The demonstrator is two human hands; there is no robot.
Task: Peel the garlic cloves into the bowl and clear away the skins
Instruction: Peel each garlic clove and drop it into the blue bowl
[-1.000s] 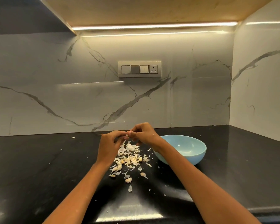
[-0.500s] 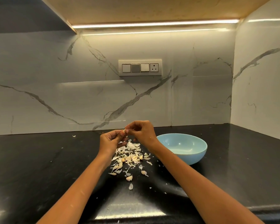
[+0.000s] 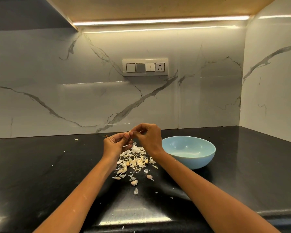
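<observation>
1. Far left on the black worktop [image 3: 40, 165]: one stray flake [image 3: 76, 139] near the wall, well apart from everything else.
2. Left hand [image 3: 115, 144] raised above the worktop, fingers curled inward round something small; what lies inside the curl is hidden.
3. Between the two hands, meeting fingertip to fingertip: a pale sliver, clove [image 3: 130, 132] or skin, too small to tell which.
4. Below the hands: a pile of skins [image 3: 134, 158] and cloves on the worktop, peeled and unpeeled hard to separate; looser bits trail toward the near edge, among them one clove [image 3: 134, 182]. Left edge of the pile covered by the left wrist.
5. Right hand [image 3: 149, 137] pinching the sliver from above, fingers bent, palm side hidden.
6. Just right of the pile: light blue bowl [image 3: 191, 163], upright; no cloves made out in the visible part of its inside, left rim cut by the right wrist.
7. Both forearms cut off at the bottom edge.
</observation>
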